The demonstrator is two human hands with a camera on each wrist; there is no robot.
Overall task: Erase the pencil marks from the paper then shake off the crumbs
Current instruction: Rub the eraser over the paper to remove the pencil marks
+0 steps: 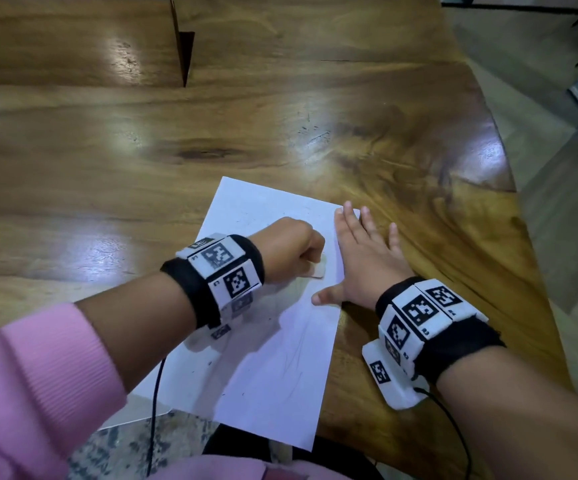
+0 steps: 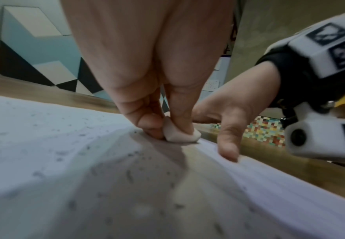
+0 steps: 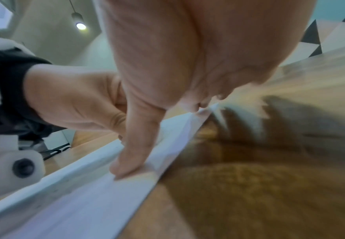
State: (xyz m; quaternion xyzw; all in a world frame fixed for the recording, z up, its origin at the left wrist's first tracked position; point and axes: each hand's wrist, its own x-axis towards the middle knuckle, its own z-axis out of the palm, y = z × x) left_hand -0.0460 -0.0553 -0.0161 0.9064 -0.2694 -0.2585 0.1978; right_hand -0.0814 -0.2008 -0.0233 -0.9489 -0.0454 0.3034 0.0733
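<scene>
Paper [image 1: 263, 362], white and scattered with dark crumbs [image 2: 130, 155], lies flat at about 5 o'clock on the wooden table [image 1: 280, 116], its near edge overhanging toward the person. On its upper right part the left hand [image 1: 289, 249] has a closed grip pinching a pale eraser [image 2: 180, 135] down against the sheet. At 3 o'clock of that, the right hand [image 1: 360, 261] lies flat with fingers spread, thumb [image 3: 130, 155] pressing the paper's right edge, the rest on wood.

The head view looks down from above at the worktop [image 1: 280, 133]. Each wrist view looks low and very near along its hand. All three share the paper's [image 1: 266, 358] right edge.
</scene>
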